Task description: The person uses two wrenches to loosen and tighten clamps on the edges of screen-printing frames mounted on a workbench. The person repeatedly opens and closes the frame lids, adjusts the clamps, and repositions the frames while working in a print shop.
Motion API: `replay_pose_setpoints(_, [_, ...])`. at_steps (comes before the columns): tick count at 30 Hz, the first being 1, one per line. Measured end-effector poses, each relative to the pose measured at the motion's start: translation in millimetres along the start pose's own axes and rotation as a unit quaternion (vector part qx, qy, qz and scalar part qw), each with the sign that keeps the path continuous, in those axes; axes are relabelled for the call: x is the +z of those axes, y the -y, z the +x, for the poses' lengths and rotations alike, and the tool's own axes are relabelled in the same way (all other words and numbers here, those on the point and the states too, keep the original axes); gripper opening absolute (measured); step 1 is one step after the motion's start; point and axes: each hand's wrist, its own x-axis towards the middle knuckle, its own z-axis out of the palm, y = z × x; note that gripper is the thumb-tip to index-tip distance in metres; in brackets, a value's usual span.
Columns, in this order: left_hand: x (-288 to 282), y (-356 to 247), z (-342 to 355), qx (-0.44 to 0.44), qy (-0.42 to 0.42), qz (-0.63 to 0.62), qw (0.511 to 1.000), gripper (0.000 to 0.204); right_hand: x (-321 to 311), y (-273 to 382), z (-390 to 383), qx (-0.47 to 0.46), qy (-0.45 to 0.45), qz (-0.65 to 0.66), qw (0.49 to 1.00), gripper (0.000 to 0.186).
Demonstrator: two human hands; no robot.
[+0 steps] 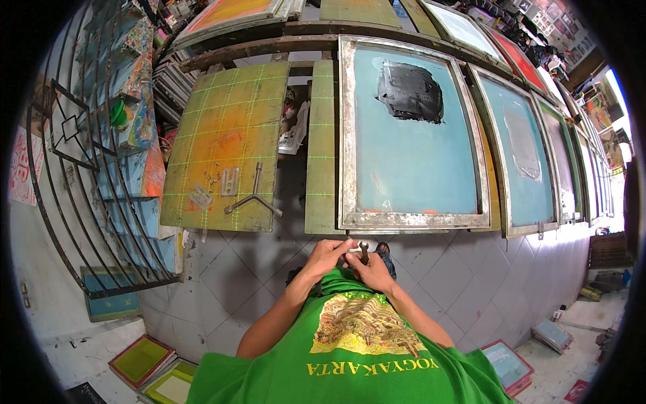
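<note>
Just below the near edge of the blue-mesh printing screen (414, 155), my two hands meet. My right hand (372, 271) is closed around a dark open-end wrench (364, 250), its jaw pointing up between thumb and fingers. My left hand (328, 256) is closed in a pinch beside it, fingertips almost touching the right hand; what it holds, if anything, is too small to make out. On the yellow-green board (215, 135) to the left lie a Y-shaped socket wrench (255, 195), a slotted metal plate (230, 181), another metal bracket (200, 196) and several small screws (213, 176).
Black ink (412, 91) coats part of the screen's mesh. More framed screens (518, 148) line the table to the right. A black metal grille (101, 155) stands at the left. Framed screens (140, 360) rest low at the left, on a grey tiled floor (208, 289).
</note>
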Motion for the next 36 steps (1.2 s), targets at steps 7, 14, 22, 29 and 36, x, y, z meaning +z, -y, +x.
replay_pose_setpoints(7, [1, 2, 13, 0.040, -0.058, 0.106, 0.992, 0.042, -8, 0, 17, -0.044, -0.020, -0.165, 0.985, 0.037])
replay_pose_setpoints(14, [-8, -6, 6, 0.038, 0.003, 0.066, 0.997, 0.035, -7, -1, 7, 0.020, 0.046, 0.002, 0.999, 0.041])
replay_pose_setpoints(22, [-4, 5, 18, 0.026, -0.027, 0.119, 0.992, 0.034, -5, -11, 22, -0.085, -0.033, -0.138, 0.986, 0.044])
replay_pose_setpoints(29, [-5, -12, 3, -0.038, 0.062, -0.043, 0.996, 0.038, -8, 14, 2, -0.050, 0.034, -0.076, 0.995, 0.039])
replay_pose_setpoints(36, [-5, -6, 12, 0.030, 0.036, -0.016, 0.999, 0.032, -12, 1, 14, -0.027, 0.018, -0.147, 0.989, 0.037])
